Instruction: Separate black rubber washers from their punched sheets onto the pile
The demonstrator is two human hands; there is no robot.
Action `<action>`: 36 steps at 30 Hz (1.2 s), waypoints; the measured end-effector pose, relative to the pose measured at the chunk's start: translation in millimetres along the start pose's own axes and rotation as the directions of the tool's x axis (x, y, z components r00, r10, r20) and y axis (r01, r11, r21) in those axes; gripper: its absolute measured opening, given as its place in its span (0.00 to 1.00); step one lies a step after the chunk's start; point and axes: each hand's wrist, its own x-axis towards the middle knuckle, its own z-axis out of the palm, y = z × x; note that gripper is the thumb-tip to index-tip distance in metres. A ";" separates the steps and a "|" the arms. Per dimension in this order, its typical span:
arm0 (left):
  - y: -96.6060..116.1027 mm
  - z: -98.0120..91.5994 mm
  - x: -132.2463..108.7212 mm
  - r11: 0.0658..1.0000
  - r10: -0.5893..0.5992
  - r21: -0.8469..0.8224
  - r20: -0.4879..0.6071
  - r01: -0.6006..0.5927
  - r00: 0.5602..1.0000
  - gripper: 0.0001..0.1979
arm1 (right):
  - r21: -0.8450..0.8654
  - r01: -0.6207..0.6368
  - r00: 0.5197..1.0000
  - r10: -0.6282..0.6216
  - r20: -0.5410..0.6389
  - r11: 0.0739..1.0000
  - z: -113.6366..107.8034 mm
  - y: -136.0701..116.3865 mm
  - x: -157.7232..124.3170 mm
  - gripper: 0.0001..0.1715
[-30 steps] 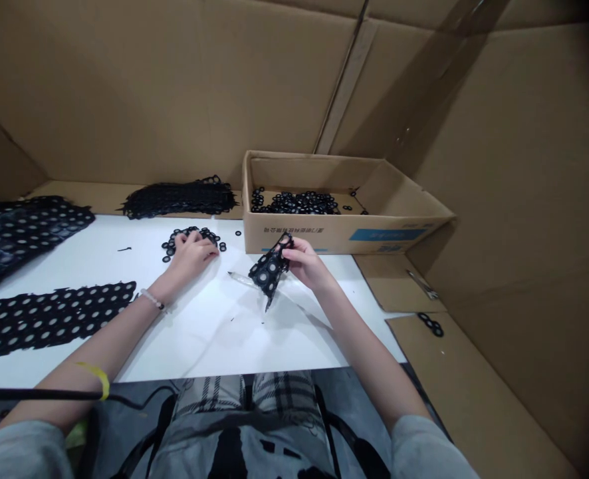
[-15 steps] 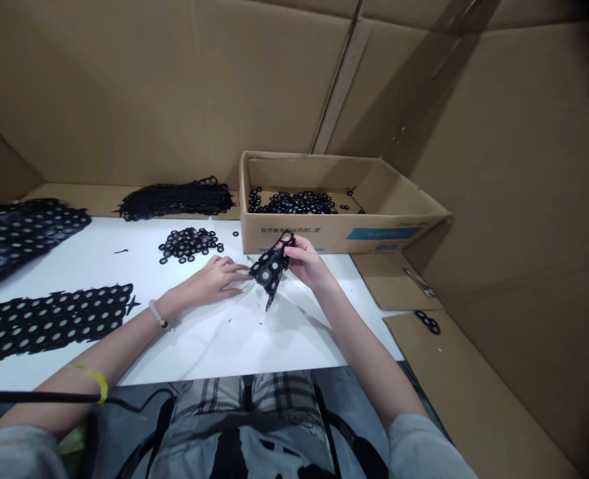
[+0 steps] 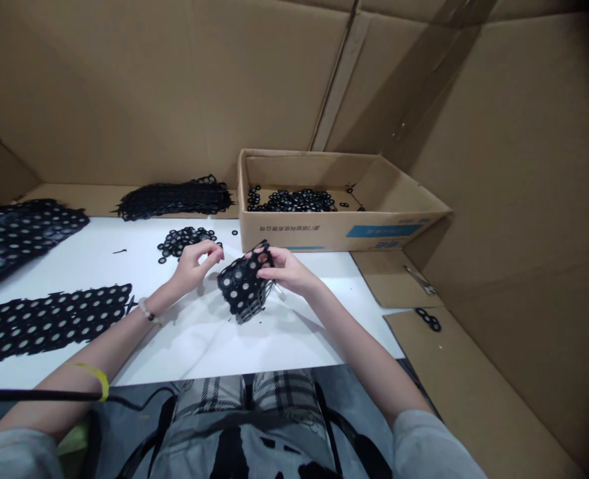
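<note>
My right hand [image 3: 289, 271] pinches the upper right edge of a black perforated rubber sheet [image 3: 242, 286]. The sheet is bent, with its lower end close to the white table, and whitish round spots show across it. Left of the sheet and apart from it is my left hand [image 3: 195, 266], its thumb and forefinger curled together. Whatever may be between those fingertips is too small to make out. Just behind that hand lies a pile of small black rings [image 3: 185, 238], partly covered by the fingers.
An open cardboard box [image 3: 344, 229] holding many black rings stands at the back. Stacked black strips [image 3: 175, 198] lie left of it. More perforated sheets [image 3: 55, 319] rest at left. Joined rings [image 3: 428, 319] and a metal tool [image 3: 419, 279] lie on cardboard at right.
My left hand has moved left and back from the sheet to the ring pile, its fingers now curled. My right hand has shifted slightly left and turned the sheet's spotted face more toward me.
</note>
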 end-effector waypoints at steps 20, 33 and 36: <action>12.9 7.5 -1.2 0.854 0.167 0.380 0.446 -0.355 0.879 0.13 | -0.341 -0.029 0.999 0.039 0.022 0.940 1.9 37.9 13.1 0.15; -16.0 -9.8 8.4 0.981 -0.014 0.192 0.031 0.008 0.999 0.12 | -0.451 -0.089 0.989 0.025 -0.147 0.888 -9.4 33.2 16.0 0.08; -40.1 -31.6 14.1 0.924 -0.141 0.292 -0.335 0.245 0.932 0.12 | -0.478 -0.092 0.980 -0.006 -0.198 0.873 -14.8 26.3 14.3 0.09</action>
